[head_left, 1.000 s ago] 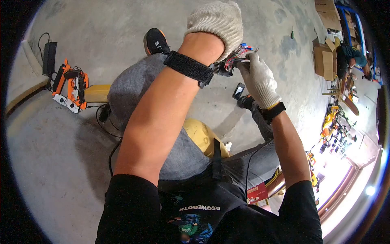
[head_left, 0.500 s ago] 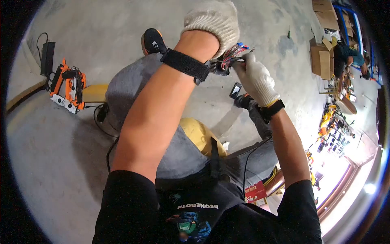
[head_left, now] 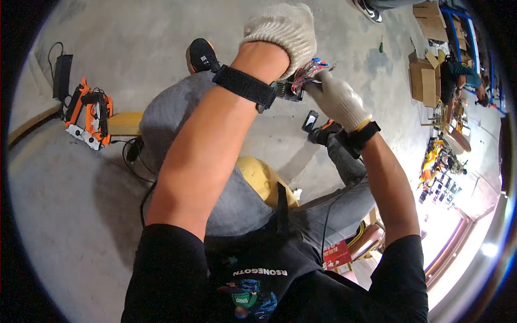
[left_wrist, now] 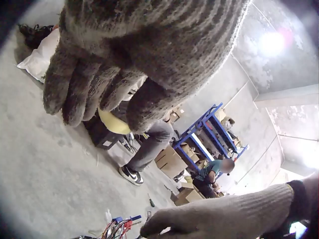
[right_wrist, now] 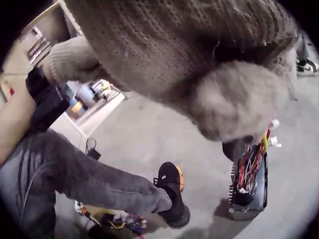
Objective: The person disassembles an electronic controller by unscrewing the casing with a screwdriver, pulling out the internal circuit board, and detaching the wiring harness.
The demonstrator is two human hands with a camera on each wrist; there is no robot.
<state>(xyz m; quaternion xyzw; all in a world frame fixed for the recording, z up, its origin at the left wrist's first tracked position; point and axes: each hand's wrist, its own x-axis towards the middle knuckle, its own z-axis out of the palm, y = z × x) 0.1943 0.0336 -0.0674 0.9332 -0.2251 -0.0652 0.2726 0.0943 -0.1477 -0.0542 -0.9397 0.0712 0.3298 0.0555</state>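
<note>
Both hands wear knitted gloves and are raised in front of me above my knees. A small black module (head_left: 293, 89) with a bundle of red, blue and yellow wires (head_left: 312, 67) hangs between them. My right hand (head_left: 335, 98) pinches it at the wire end; in the right wrist view the module (right_wrist: 249, 185) dangles just under the right hand's glove (right_wrist: 219, 79). My left hand (head_left: 281, 31) hovers just above it, fingers (left_wrist: 94, 92) curled against the thumb, with nothing showing in them. The wires (left_wrist: 119, 226) peek in at the bottom of the left wrist view beside the right hand's fingertips (left_wrist: 164, 226).
I sit on a yellow stool (head_left: 263, 180) on a concrete floor. An orange device (head_left: 90, 114) and a black adapter (head_left: 62, 75) lie at the left. A small dark gadget (head_left: 309, 120) lies by my foot. Cardboard boxes (head_left: 424, 81) and another person (head_left: 459, 72) are at the far right.
My right hand has crept up and left, closer onto the wires, and its forearm has swung outward. The left hand has barely moved. Someone's shoe has come into view at the top.
</note>
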